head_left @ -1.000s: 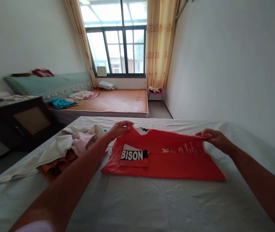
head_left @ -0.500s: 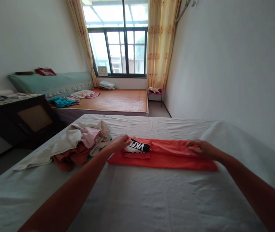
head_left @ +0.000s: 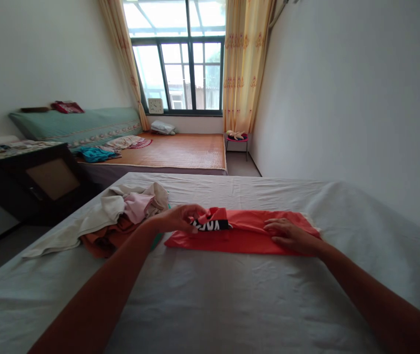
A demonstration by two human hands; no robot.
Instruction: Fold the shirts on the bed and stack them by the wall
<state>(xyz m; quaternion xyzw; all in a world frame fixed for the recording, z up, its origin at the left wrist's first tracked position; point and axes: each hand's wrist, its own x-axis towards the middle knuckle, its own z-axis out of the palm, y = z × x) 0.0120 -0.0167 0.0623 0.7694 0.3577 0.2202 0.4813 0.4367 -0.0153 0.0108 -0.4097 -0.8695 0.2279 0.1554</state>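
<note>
A red shirt with a black and white printed patch lies folded into a long strip on the white-sheeted bed. My left hand pinches the strip's left end by the patch and lifts it slightly. My right hand rests flat on the right half of the strip, fingers spread, pressing it down.
A heap of crumpled clothes, cream, pink and rust, lies on the bed left of the shirt. Beyond are a dark cabinet, a second bed with a woven mat, a small stool and a curtained window.
The shirt's far half was folded toward me into a narrow strip. My right hand then slid left along it, and my left hand began lifting the left end.
</note>
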